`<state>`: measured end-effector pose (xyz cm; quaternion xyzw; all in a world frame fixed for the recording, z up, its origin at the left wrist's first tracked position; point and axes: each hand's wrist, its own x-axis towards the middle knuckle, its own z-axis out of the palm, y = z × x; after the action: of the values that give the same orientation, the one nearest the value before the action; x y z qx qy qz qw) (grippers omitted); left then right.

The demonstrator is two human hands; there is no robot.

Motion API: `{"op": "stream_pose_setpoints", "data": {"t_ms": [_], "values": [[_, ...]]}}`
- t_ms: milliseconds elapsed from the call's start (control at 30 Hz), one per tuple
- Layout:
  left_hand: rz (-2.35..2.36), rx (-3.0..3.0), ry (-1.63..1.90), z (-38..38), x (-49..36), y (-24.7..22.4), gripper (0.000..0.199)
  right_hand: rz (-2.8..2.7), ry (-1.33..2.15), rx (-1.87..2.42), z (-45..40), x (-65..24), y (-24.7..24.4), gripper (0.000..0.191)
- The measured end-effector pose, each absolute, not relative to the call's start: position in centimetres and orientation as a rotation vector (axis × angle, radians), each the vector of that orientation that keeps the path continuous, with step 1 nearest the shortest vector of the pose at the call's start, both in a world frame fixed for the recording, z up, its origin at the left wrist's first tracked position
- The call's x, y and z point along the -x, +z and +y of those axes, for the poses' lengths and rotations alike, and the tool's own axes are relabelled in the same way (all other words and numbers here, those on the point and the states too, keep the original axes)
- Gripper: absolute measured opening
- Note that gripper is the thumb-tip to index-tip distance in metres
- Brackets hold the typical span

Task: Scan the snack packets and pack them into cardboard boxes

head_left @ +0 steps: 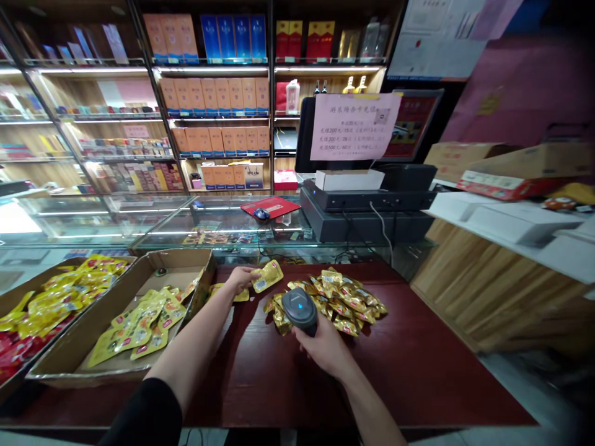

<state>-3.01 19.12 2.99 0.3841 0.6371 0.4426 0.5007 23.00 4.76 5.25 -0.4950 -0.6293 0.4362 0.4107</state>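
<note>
My left hand (pixel 242 279) pinches a small gold foil packet (pixel 267 276) by its edge, above the dark red counter top (pixel 400 378). My right hand (pixel 320 347) grips a black handheld barcode scanner (pixel 300 310), its head pointing away from me over a heap of gold foil packets (pixel 341 300). Some packets lie under the scanner's head. To my left, a shallow cardboard box (pixel 195 272) holds yellow-gold packets, and a few more packets lie on the counter near my left hand.
A second cardboard box (pixel 46 310) with yellow and red packets stands at far left. Behind the counter are a glass display case (pixel 93 217), a black till (pixel 367 210) with a pink paper sign (pixel 356 127), and lit shelves of boxed goods (pixel 218 99). White and cardboard boxes (pixel 511 179) sit at right.
</note>
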Motion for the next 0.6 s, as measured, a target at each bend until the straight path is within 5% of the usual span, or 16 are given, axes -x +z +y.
{"op": "stream_pose_setpoints", "data": {"t_ms": [600], "values": [[1.418,-0.870,0.981,19.4,3.8,5.6,0.042,-1.613,1.245,1.227,4.7,-20.3,5.2,0.027]]}}
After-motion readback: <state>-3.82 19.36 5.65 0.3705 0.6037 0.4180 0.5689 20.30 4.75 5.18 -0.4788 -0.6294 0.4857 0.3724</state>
